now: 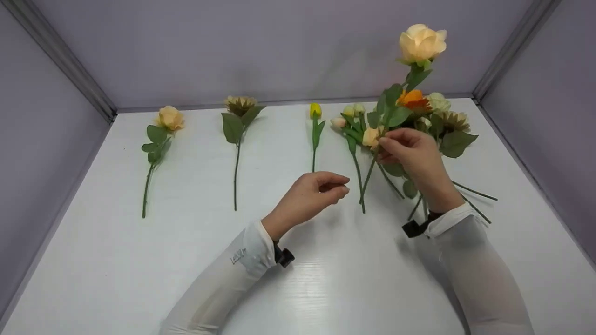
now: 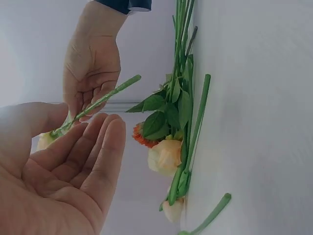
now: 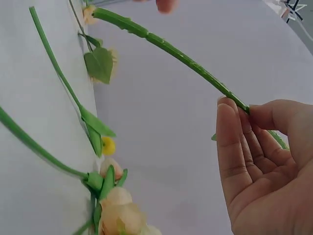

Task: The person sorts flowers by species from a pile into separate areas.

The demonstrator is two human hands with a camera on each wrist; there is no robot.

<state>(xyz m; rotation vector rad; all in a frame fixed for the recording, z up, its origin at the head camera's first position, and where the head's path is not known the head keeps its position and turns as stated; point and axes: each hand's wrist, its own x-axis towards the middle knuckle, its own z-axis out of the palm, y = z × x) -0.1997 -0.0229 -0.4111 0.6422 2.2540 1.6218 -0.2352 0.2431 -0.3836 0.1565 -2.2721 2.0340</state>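
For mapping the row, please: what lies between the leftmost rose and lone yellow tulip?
In the head view, one leafy flower lies between the rose and tulip.

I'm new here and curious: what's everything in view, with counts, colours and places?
Lone rose: one, peach, left
Brownish flower: one, tan, left of centre
Yellow tulip: one, yellow, centre
Raised rose: one, cream, right side
Flower cluster: uncountable overlap, orange and cream, right
Table: one, white, beneath flowers
Walls: three, lilac, back and sides
Wrist cameras: two, black, at cuffs
Sleeves: two, white, foreground
Left hand: one, empty, near centre
Right hand: one, pinching raised rose
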